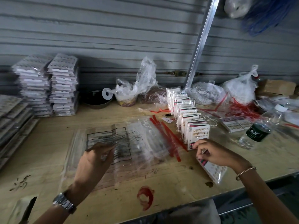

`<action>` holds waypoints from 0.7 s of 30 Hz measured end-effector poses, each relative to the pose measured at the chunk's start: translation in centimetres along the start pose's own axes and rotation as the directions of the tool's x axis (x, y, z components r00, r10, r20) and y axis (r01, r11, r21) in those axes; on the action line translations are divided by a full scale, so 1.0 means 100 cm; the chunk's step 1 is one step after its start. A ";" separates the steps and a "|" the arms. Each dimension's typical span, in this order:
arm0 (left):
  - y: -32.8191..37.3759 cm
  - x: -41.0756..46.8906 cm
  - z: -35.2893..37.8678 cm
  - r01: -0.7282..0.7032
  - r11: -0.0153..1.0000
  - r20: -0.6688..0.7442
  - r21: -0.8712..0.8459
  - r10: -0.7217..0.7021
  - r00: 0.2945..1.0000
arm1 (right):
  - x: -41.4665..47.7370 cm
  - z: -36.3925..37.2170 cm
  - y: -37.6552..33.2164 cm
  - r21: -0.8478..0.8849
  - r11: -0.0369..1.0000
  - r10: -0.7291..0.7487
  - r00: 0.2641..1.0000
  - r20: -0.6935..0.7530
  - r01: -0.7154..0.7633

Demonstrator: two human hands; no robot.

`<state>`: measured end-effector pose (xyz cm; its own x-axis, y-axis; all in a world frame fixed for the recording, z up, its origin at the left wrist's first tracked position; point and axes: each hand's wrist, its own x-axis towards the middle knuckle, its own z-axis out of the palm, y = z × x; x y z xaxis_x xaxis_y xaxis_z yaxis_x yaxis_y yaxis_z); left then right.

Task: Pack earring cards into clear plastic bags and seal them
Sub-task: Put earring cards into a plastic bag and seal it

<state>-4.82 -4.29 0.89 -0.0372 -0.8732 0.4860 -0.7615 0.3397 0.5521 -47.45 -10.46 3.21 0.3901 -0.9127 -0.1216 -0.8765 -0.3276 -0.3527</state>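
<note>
- Fingers (199, 145) of the right hand (215, 153) are curled and pinch a bagged card (212, 171). The wrist hides the card's upper part, and its lower end sticks out toward the near edge.
- Fingers (103, 147) of the left hand (94, 159) are bunched on the clear bags (139, 143). Blur hides whether they pinch or only touch.
- A watch (64, 202) is on the left wrist and a bangle (246, 172) on the right.
- The surface (169, 183) is worn wood, with a red stain (145, 198) near the front.
- The bags lie flat in a loose pile mid-surface; their black print is unreadable.
- Red strips (168, 138) lie between the bags and a row of cards (186, 113), which stands on edge and runs back from the right fingers.
- A bottle (257, 131) stands right of the row.
- Farther back are stacks (48, 88) of packed cards at left, a dark bowl (97, 101), a tape roll (106, 93) and crumpled sacks (142, 81) whose contents are hard to make out.
- Behind is a grey ribbed shutter (97, 29), crossed by a slanted metal bar (202, 41). A blue cord (265, 15) is cut off at top right.
</note>
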 end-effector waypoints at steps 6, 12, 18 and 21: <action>0.000 0.002 0.000 0.004 1.000 0.010 -0.008 -0.004 1.000 | -0.002 -0.020 -0.028 0.355 0.931 -0.102 0.995 0.018 0.089; -0.004 0.002 0.006 -0.028 0.999 0.049 -0.034 0.030 0.998 | 0.002 -0.026 -0.066 0.428 0.890 -0.092 0.980 -0.176 0.160; -0.005 0.003 0.021 -0.023 1.000 0.078 0.000 0.023 0.997 | 0.006 -0.001 -0.123 0.798 0.602 0.055 0.998 -0.036 -0.004; 0.000 0.000 0.025 -0.031 0.999 0.066 0.028 0.029 0.997 | 0.011 0.022 -0.148 0.863 0.460 0.197 0.972 0.129 -0.207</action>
<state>-6.44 -5.21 -0.78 -0.1021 -0.8843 0.4557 -0.7780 0.3565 0.5174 -33.41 -6.10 6.21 0.2427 -0.9203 -0.3069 -0.2408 0.2493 -0.9380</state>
